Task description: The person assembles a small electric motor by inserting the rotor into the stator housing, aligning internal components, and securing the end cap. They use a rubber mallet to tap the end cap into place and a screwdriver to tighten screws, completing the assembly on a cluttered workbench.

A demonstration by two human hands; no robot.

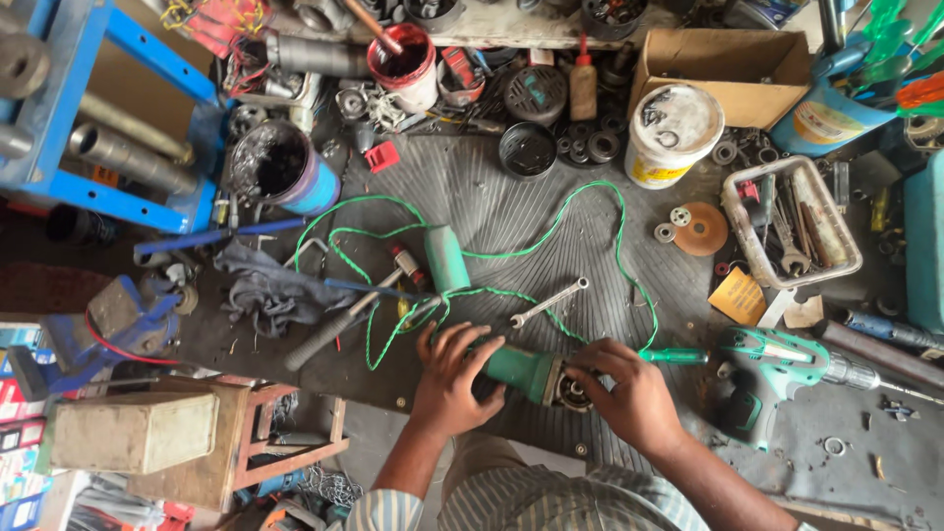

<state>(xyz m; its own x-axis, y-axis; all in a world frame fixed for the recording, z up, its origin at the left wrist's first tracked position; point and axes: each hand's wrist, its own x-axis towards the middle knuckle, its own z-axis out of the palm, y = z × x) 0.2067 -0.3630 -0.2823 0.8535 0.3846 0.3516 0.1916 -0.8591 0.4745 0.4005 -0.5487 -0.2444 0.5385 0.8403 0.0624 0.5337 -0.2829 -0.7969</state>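
My left hand (454, 379) grips the green body of a small power tool (521, 370) lying on the ribbed rubber mat (492, 206). My right hand (629, 393) is closed around the tool's dark metal front end, fingers over its round opening. A thin green cord (590, 197) loops from the tool across the mat. A spanner (549, 302) lies just beyond my hands. A green-handled screwdriver (674, 355) rests right of my right hand. A loose green housing piece (447, 259) lies farther out.
A green drill (787, 369) lies at the right. A tray of wrenches (792, 221), white tub (674, 133), cardboard box (728, 59), red paint can (405, 61), dark bucket (280, 162), hammer (339, 320), grey rag (270, 290), blue vise (118, 329) and wooden stool (256, 442) surround the mat.
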